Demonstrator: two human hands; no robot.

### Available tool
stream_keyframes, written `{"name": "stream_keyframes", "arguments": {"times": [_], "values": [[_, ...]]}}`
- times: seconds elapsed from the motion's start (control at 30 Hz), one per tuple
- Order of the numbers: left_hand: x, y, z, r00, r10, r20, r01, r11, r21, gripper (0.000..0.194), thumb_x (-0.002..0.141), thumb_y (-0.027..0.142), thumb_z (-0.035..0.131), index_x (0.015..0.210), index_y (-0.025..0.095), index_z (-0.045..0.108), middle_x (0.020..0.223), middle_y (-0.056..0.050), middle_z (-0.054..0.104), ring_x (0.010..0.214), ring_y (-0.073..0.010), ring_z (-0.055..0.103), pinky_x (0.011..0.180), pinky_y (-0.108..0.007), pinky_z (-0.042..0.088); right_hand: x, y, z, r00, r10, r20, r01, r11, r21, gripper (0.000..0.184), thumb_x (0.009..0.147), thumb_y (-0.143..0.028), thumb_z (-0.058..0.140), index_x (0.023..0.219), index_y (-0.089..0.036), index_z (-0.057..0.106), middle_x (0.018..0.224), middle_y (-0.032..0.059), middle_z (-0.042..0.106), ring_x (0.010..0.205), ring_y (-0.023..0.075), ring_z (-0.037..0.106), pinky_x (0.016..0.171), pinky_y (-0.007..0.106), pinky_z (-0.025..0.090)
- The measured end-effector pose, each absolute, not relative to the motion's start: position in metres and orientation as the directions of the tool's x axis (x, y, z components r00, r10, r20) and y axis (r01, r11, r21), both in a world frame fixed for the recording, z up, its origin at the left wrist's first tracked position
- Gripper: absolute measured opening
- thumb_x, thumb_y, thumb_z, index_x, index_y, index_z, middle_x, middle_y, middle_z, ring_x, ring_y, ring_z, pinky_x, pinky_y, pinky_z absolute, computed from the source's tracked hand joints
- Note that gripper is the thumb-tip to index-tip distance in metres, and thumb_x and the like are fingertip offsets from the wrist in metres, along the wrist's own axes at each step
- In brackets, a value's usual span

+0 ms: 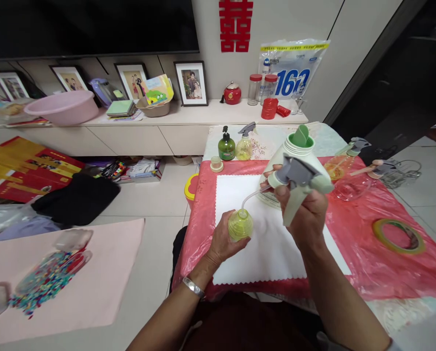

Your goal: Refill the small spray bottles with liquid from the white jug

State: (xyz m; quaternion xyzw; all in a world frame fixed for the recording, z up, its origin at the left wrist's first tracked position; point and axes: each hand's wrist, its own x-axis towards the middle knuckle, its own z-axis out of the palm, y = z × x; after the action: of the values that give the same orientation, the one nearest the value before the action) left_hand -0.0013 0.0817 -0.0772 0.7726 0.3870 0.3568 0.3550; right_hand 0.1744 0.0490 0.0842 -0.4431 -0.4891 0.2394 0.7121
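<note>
My left hand (223, 237) is wrapped round a yellow-green ribbed bottle (240, 225), tilted a little over the white scalloped mat (276, 253). In my right hand (309, 214) is a grey and white spray nozzle (297, 175), off the bottle. Its thin clear tube (253, 196) curves down to the bottle's open mouth; how far it reaches inside I cannot tell. Just behind the nozzle stands a large white jug (282, 158) with a green rim, a green scoop (301, 135) sticking up from its opening. The nozzle and my right hand hide part of the jug.
Red plastic sheeting (367, 273) covers the table. A green pump bottle (226, 146), another spray bottle (244, 146) and a small cap (216, 164) stand at the back. To the right are an orange-tinted spray bottle (339, 163), a clear bottle (353, 186) and a tape roll (398, 236).
</note>
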Motion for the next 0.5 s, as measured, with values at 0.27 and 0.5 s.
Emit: {"name": "stream_keyframes", "arguments": {"times": [0.27,0.5], "values": [[-0.001,0.080,-0.073,0.441,0.871,0.215,0.372,-0.396,0.840,0.080,0.067,0.037,0.082,0.134,0.020,0.042,0.125,-0.012,0.063,0.113,-0.0313,0.066,0.095,-0.047,0.056,0.167,0.041,0.055,0.037,0.868,0.494,0.425,0.434,-0.794,0.015,0.097,-0.018,0.054,0.109,-0.018,0.062,0.102,0.0030,0.059,0.096,0.0124,0.056,0.086,0.025,0.047],[0.000,0.081,-0.084,0.435,0.864,0.254,0.384,-0.433,0.815,0.083,0.070,0.040,0.081,0.140,0.023,0.040,0.130,-0.011,0.061,0.115,-0.0308,0.065,0.094,-0.047,0.058,0.162,0.037,0.029,0.002,0.904,0.427,0.449,0.381,-0.808,0.022,0.096,-0.016,0.050,0.116,-0.018,0.060,0.106,0.0035,0.059,0.096,0.0120,0.056,0.086,0.024,0.046]]}}
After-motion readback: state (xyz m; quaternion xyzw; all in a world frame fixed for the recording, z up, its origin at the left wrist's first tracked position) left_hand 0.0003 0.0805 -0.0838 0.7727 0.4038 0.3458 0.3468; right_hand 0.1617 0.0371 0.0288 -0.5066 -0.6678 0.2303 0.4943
